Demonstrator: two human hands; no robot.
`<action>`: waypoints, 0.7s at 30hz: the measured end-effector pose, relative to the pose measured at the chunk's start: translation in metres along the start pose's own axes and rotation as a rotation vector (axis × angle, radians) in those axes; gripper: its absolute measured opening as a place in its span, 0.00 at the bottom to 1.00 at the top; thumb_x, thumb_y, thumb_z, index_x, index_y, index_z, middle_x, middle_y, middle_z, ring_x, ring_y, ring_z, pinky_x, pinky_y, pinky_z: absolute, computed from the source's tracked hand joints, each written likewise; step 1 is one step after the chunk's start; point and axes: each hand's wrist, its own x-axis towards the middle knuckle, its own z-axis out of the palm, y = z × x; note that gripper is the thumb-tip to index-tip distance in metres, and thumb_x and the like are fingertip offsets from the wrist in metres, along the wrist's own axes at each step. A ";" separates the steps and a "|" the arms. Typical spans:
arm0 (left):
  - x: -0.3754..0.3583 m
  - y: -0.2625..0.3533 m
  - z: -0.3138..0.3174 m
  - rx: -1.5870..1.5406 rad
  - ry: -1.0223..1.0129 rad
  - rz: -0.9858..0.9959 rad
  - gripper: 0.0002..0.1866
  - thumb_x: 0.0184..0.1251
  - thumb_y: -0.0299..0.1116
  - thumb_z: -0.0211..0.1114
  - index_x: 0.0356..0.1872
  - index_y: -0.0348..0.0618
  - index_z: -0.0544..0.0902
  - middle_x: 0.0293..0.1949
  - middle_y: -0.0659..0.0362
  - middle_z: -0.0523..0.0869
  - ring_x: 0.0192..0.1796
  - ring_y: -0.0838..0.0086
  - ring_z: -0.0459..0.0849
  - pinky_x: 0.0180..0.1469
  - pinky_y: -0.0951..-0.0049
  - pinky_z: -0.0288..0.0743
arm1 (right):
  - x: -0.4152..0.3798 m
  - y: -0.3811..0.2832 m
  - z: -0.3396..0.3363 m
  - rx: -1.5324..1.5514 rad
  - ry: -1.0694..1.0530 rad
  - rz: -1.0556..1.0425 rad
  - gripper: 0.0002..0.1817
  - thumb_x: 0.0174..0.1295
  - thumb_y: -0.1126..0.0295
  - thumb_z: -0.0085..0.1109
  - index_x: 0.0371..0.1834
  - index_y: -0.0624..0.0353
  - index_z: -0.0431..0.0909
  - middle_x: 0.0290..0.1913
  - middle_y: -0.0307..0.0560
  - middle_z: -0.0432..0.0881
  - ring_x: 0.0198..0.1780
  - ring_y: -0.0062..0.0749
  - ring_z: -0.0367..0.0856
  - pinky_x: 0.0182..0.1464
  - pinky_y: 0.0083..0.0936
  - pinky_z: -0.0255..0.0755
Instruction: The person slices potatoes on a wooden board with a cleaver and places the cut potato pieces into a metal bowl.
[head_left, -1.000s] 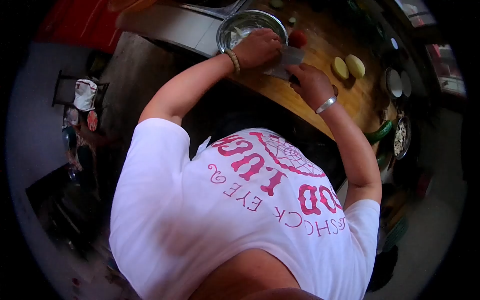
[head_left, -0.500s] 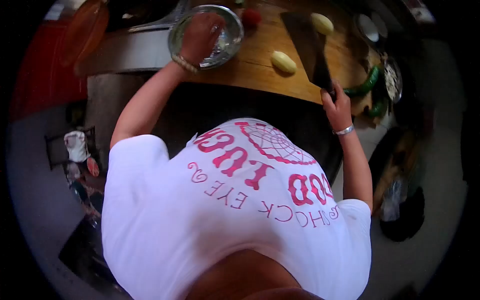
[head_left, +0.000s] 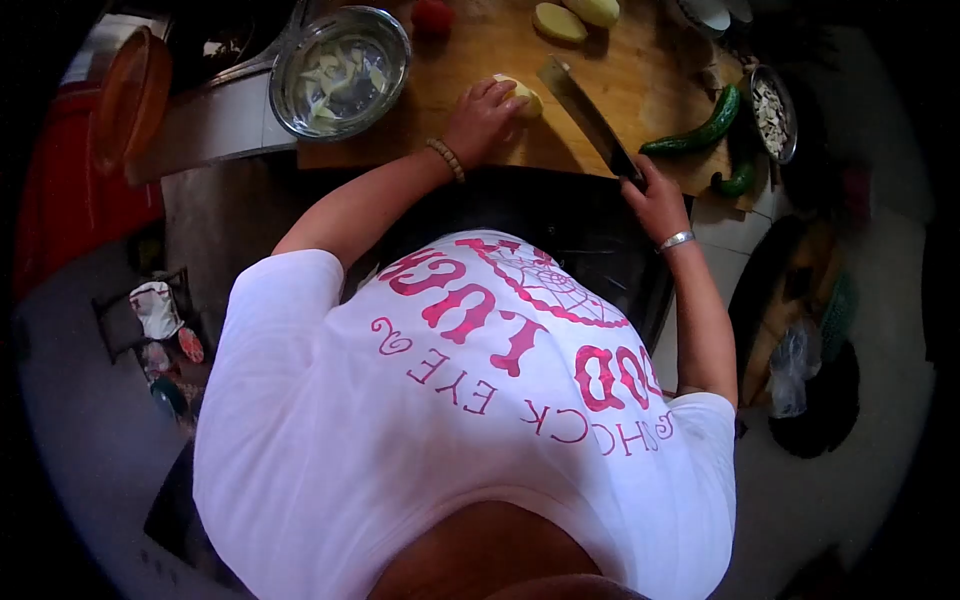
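Observation:
My left hand (head_left: 484, 122) has its fingers curled over a peeled potato piece (head_left: 527, 98) on the wooden cutting board (head_left: 470, 55). In my right hand (head_left: 660, 204) is the handle of a kitchen knife (head_left: 592, 122) with a broad, dark blade. Its blade slants up and left over the board, a little to the right of the held potato, and does not touch it. Farther back lie a cut potato half (head_left: 558, 23), pale face up, and another peeled potato (head_left: 594, 10).
A metal bowl (head_left: 388, 103) with pale slices in liquid stands left of the board. A red tomato-like item (head_left: 432, 15) lies at the back. Two green peppers or cucumbers (head_left: 705, 130) rest at the right, beside a dish of pale chopped pieces (head_left: 770, 118).
My left hand has come out of the bowl and moved right onto the potato. The knife has shifted slightly, its blade now seen more edge-on. The whole view has shifted too.

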 end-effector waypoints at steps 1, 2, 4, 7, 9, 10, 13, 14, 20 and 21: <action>-0.001 0.003 0.002 0.034 0.000 -0.002 0.23 0.56 0.31 0.68 0.55 0.48 0.78 0.60 0.51 0.73 0.62 0.54 0.70 0.63 0.56 0.66 | 0.006 -0.002 -0.002 -0.043 -0.035 -0.059 0.18 0.61 0.63 0.59 0.54 0.54 0.75 0.41 0.58 0.83 0.44 0.53 0.83 0.44 0.41 0.75; -0.001 0.005 0.004 0.069 0.002 -0.006 0.22 0.57 0.33 0.67 0.55 0.49 0.78 0.59 0.51 0.74 0.63 0.54 0.69 0.63 0.55 0.66 | 0.012 -0.006 -0.005 -0.044 -0.044 -0.067 0.18 0.61 0.63 0.59 0.54 0.54 0.75 0.41 0.58 0.83 0.44 0.53 0.83 0.44 0.41 0.75; -0.001 0.010 0.015 0.124 0.020 -0.054 0.19 0.58 0.35 0.65 0.53 0.52 0.80 0.59 0.54 0.74 0.63 0.56 0.68 0.62 0.56 0.65 | 0.025 -0.013 -0.009 -0.119 -0.112 -0.103 0.18 0.61 0.63 0.59 0.54 0.52 0.75 0.41 0.57 0.84 0.44 0.53 0.83 0.45 0.42 0.75; -0.002 0.015 0.025 0.163 0.074 -0.121 0.16 0.59 0.38 0.62 0.50 0.56 0.82 0.58 0.58 0.75 0.64 0.57 0.67 0.62 0.58 0.64 | 0.040 -0.011 -0.008 -0.099 -0.121 -0.206 0.17 0.61 0.62 0.58 0.53 0.51 0.74 0.41 0.58 0.84 0.43 0.54 0.82 0.44 0.44 0.75; -0.002 0.017 0.031 0.152 0.112 -0.155 0.16 0.59 0.39 0.61 0.49 0.58 0.83 0.57 0.59 0.75 0.64 0.58 0.66 0.61 0.58 0.64 | 0.047 -0.013 -0.011 -0.128 -0.149 -0.223 0.17 0.61 0.62 0.58 0.54 0.51 0.74 0.40 0.58 0.83 0.43 0.54 0.82 0.44 0.44 0.75; -0.001 0.016 0.034 0.170 0.112 -0.161 0.16 0.58 0.38 0.61 0.49 0.59 0.83 0.57 0.59 0.75 0.63 0.58 0.67 0.61 0.58 0.64 | 0.051 -0.014 -0.013 -0.153 -0.171 -0.229 0.18 0.61 0.62 0.58 0.54 0.50 0.73 0.40 0.58 0.83 0.42 0.54 0.82 0.43 0.44 0.75; -0.001 0.005 0.048 0.210 0.096 -0.150 0.17 0.56 0.38 0.63 0.49 0.60 0.83 0.57 0.59 0.76 0.62 0.58 0.67 0.62 0.59 0.65 | 0.061 -0.010 -0.013 -0.161 -0.180 -0.271 0.18 0.61 0.62 0.58 0.54 0.50 0.72 0.39 0.58 0.83 0.42 0.55 0.82 0.42 0.45 0.75; -0.002 0.001 0.054 0.230 0.076 -0.123 0.17 0.55 0.38 0.63 0.48 0.61 0.83 0.57 0.59 0.76 0.62 0.59 0.68 0.62 0.59 0.65 | 0.064 -0.008 -0.013 -0.167 -0.184 -0.273 0.18 0.61 0.62 0.58 0.54 0.50 0.72 0.39 0.58 0.83 0.42 0.55 0.82 0.42 0.45 0.75; 0.001 0.018 0.039 0.132 0.181 -0.208 0.15 0.54 0.35 0.63 0.46 0.58 0.84 0.57 0.59 0.76 0.61 0.59 0.69 0.62 0.59 0.66 | 0.076 -0.022 -0.001 -0.174 -0.239 -0.260 0.18 0.61 0.64 0.58 0.54 0.51 0.71 0.39 0.59 0.83 0.41 0.57 0.82 0.41 0.47 0.74; 0.001 0.017 0.040 0.132 0.183 -0.214 0.15 0.54 0.35 0.63 0.46 0.58 0.84 0.57 0.59 0.76 0.61 0.59 0.69 0.62 0.59 0.66 | 0.082 -0.022 0.010 -0.213 -0.238 -0.255 0.19 0.61 0.65 0.58 0.55 0.51 0.71 0.39 0.59 0.83 0.41 0.57 0.82 0.42 0.47 0.74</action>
